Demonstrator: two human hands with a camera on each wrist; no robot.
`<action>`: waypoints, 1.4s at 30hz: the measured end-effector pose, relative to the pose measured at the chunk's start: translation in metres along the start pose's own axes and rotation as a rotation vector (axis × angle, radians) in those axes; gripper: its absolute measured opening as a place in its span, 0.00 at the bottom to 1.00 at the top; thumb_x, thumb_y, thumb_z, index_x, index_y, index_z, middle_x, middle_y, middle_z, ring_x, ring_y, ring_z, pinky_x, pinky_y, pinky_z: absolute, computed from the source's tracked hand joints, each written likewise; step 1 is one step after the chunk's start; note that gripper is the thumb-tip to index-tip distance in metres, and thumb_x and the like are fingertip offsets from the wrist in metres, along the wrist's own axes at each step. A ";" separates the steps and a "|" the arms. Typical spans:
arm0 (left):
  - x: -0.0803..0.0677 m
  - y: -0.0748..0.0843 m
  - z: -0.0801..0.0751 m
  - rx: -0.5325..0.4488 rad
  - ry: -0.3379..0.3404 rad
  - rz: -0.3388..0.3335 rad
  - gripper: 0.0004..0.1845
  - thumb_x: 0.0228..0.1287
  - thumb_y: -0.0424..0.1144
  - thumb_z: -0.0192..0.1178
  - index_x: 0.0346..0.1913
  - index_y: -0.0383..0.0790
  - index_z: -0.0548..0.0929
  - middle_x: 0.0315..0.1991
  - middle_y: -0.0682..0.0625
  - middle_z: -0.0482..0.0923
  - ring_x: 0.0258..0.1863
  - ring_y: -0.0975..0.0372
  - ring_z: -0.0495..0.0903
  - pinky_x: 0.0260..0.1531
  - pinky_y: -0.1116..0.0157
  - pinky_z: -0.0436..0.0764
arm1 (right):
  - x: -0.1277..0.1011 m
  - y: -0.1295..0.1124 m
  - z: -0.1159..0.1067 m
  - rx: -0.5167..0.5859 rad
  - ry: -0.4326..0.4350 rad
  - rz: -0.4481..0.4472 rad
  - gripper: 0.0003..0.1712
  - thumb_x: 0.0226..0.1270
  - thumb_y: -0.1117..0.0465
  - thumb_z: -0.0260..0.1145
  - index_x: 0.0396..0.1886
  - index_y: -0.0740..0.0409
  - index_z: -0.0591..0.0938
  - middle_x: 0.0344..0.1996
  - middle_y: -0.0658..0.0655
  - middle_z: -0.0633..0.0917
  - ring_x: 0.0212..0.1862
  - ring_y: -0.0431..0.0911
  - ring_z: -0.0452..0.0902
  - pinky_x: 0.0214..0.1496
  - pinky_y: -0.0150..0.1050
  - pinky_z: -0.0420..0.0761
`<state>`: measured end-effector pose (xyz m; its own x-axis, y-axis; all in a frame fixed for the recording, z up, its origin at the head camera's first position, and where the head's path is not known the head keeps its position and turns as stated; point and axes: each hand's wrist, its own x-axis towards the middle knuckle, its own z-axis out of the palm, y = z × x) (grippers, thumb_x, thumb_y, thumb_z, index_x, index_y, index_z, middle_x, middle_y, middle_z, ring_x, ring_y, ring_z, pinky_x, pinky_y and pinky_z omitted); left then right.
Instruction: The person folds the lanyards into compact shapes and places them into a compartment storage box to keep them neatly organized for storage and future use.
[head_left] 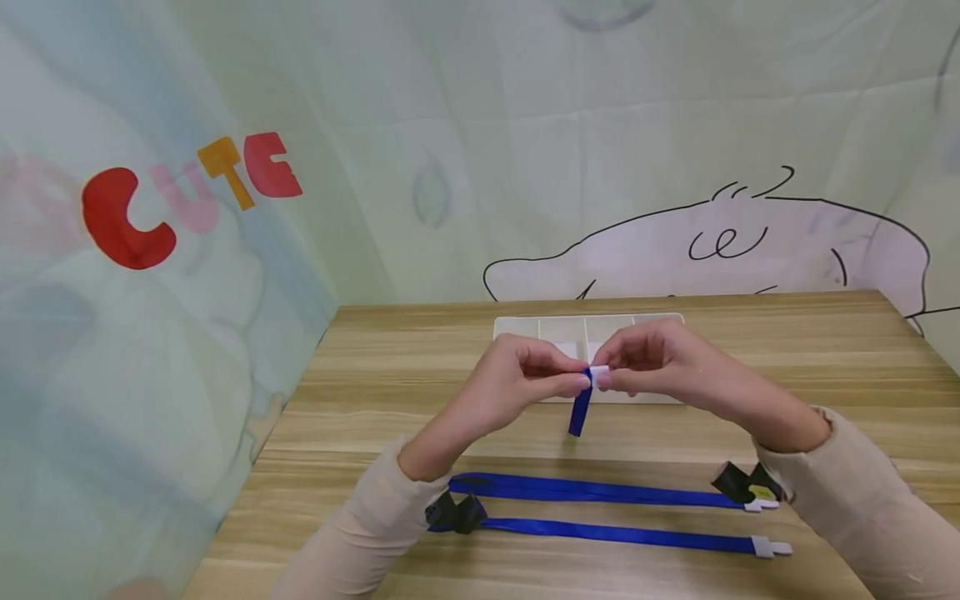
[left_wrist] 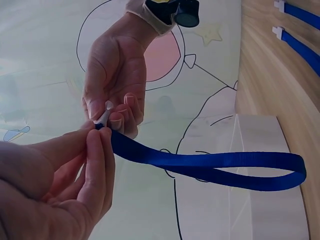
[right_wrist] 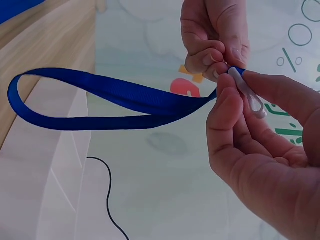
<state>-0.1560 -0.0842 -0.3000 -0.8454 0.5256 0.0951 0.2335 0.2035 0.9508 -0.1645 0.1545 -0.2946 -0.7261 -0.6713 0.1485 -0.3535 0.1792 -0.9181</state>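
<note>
Both hands are raised above the wooden table [head_left: 390, 367] and meet at the ends of a short blue strap loop [head_left: 580, 410] [left_wrist: 210, 167] [right_wrist: 100, 102]. My left hand [head_left: 543, 375] [left_wrist: 95, 150] pinches the strap's end between thumb and forefinger. My right hand [head_left: 630, 367] [right_wrist: 235, 85] pinches a small white plastic clip [head_left: 599, 372] [left_wrist: 103, 114] [right_wrist: 248, 92] at that same end. The loop hangs down from the fingers, clear of the table.
A white compartment tray [head_left: 525, 327] [left_wrist: 260, 150] lies on the table behind the hands. Two long blue straps [head_left: 600, 490] [head_left: 615, 533] with white end clips lie side by side near the front edge. A printed fabric backdrop [head_left: 225, 167] hangs behind and to the left.
</note>
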 end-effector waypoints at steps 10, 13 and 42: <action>0.002 -0.003 0.004 -0.019 0.049 0.054 0.07 0.59 0.29 0.71 0.40 0.30 0.89 0.34 0.46 0.88 0.30 0.60 0.87 0.36 0.61 0.87 | -0.002 0.000 0.001 -0.007 0.007 0.005 0.07 0.68 0.66 0.69 0.44 0.63 0.85 0.33 0.60 0.86 0.31 0.49 0.80 0.36 0.38 0.84; 0.001 -0.003 0.005 -0.019 0.060 0.055 0.06 0.59 0.29 0.71 0.38 0.31 0.88 0.34 0.46 0.88 0.30 0.57 0.87 0.35 0.61 0.87 | -0.002 0.000 0.002 -0.016 0.017 -0.001 0.08 0.66 0.66 0.70 0.43 0.62 0.85 0.32 0.60 0.85 0.31 0.50 0.80 0.36 0.38 0.84; 0.003 -0.003 0.012 0.031 0.089 0.085 0.06 0.64 0.33 0.67 0.40 0.32 0.88 0.32 0.45 0.87 0.33 0.54 0.87 0.39 0.59 0.87 | -0.009 -0.007 0.014 -0.001 0.203 0.157 0.13 0.63 0.63 0.73 0.44 0.66 0.86 0.31 0.62 0.86 0.32 0.52 0.82 0.40 0.39 0.85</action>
<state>-0.1538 -0.0733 -0.3061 -0.8605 0.4675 0.2024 0.3203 0.1876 0.9285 -0.1471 0.1493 -0.2949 -0.8756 -0.4773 0.0749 -0.2273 0.2703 -0.9356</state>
